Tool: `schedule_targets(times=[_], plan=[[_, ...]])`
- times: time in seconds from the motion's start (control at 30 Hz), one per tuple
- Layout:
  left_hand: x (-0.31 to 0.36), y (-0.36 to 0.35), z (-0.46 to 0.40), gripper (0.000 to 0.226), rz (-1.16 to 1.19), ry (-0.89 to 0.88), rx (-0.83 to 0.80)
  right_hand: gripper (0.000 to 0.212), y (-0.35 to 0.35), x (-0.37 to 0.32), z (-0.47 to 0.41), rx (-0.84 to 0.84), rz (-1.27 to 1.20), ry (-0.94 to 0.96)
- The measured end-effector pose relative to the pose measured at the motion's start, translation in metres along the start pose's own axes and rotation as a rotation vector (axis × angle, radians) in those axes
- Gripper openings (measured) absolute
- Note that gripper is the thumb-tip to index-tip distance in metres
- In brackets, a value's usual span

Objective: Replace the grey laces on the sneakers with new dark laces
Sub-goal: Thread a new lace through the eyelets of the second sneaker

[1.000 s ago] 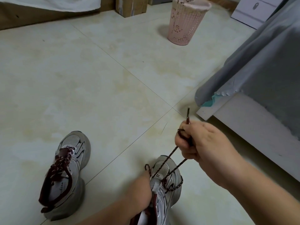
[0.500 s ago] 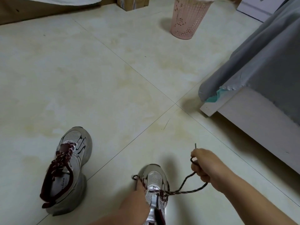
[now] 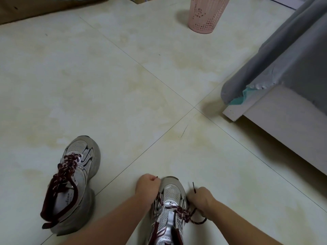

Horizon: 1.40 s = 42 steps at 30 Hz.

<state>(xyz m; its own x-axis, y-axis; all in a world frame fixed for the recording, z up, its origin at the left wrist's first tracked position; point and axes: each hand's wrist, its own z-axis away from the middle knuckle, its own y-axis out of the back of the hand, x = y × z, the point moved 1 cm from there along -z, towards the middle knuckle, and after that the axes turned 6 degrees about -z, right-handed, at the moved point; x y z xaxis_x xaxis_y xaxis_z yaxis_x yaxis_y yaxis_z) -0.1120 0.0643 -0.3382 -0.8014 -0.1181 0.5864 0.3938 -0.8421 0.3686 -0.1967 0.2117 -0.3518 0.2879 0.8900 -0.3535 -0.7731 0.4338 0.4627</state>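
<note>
Sneaker [image 3: 168, 209] between both hands, left hand [image 3: 147, 189] and right hand [image 3: 200, 198] apparently pinching dark lace [image 3: 184, 213] ends

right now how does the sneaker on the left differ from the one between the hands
The left sneaker stands alone, untouched, dark lace crossed up most of its eyelets. The right sneaker is laced only at its lower eyelets, with the left hand and right hand each gripping a lace end. Both are grey-silver with maroon trim.
</note>
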Motion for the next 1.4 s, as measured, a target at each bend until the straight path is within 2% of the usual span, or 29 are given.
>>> schedule_targets(times=[0.07, 0.1, 0.2, 0.27, 0.33, 0.43, 0.53, 0.6, 0.7, 0.77, 0.83, 0.97, 1.1, 1.17, 1.2, 1.3, 1.37, 1.4], plan=[[0.011, 0.002, 0.002, 0.016, 0.094, -0.077, -0.006, 0.039, 0.001, 0.0, 0.004, 0.032, -0.162, 0.046], [0.018, 0.003, 0.002, 0.013, 0.155, -0.106, -0.031, 0.04, 0.002, -0.003, 0.006, 0.076, -0.242, 0.082], [0.035, 0.007, 0.01, 0.019, 0.301, -0.181, -0.21, 0.034, 0.012, -0.019, 0.017, 0.189, -0.452, 0.223], [0.037, 0.007, 0.013, 0.024, 0.176, -0.261, -0.332, 0.03, 0.023, -0.031, 0.027, 0.179, -0.446, 0.331], [0.035, 0.009, 0.014, 0.034, -0.016, -0.353, -0.398, 0.025, 0.027, -0.037, 0.041, 0.154, -0.255, 0.449], [0.029, 0.012, 0.008, 0.032, -0.196, -0.441, -0.449, 0.015, 0.016, -0.036, 0.066, 0.199, 0.149, 0.572], [0.025, 0.016, 0.007, 0.033, -0.355, -0.498, -0.49, 0.028, -0.002, -0.032, 0.086, 0.096, 0.469, 0.645], [0.022, 0.02, 0.009, 0.036, -0.41, -0.55, -0.506, 0.028, -0.012, -0.03, 0.09, 0.045, 0.617, 0.664], [0.016, 0.026, 0.016, 0.041, -0.528, -0.685, -0.535, 0.023, -0.019, -0.029, 0.085, 0.061, 0.721, 0.688], [0.011, 0.031, 0.018, 0.055, -0.591, -0.75, -0.506, 0.031, -0.019, -0.029, 0.081, 0.089, 0.719, 0.668], [0.006, 0.034, 0.021, 0.058, -0.572, -0.793, -0.494, 0.041, -0.018, -0.03, 0.08, 0.108, 0.725, 0.653], [0.001, 0.037, 0.027, 0.062, -0.561, -0.811, -0.506, 0.036, -0.023, -0.04, 0.082, 0.112, 0.904, 0.7], [-0.01, 0.036, 0.025, 0.073, -0.696, -0.769, -0.471, 0.031, -0.022, -0.05, 0.083, 0.066, 1.039, 0.705], [-0.013, 0.035, 0.024, 0.072, -0.721, -0.756, -0.453, 0.026, -0.016, -0.051, 0.091, 0.0, 0.956, 0.683], [-0.013, 0.034, 0.024, 0.073, -0.731, -0.766, -0.455, 0.024, -0.01, -0.053, 0.099, -0.052, 0.834, 0.685], [-0.012, 0.031, 0.024, 0.067, -0.726, -0.804, -0.44, 0.032, 0.017, -0.068, 0.128, -0.284, 0.216, 0.638], [-0.014, 0.03, 0.024, 0.067, -0.722, -0.826, -0.433, 0.023, 0.039, -0.081, 0.145, -0.313, -0.115, 0.61], [-0.016, 0.028, 0.023, 0.07, -0.722, -0.833, -0.435, 0.02, 0.05, -0.086, 0.15, -0.3, -0.167, 0.588]])
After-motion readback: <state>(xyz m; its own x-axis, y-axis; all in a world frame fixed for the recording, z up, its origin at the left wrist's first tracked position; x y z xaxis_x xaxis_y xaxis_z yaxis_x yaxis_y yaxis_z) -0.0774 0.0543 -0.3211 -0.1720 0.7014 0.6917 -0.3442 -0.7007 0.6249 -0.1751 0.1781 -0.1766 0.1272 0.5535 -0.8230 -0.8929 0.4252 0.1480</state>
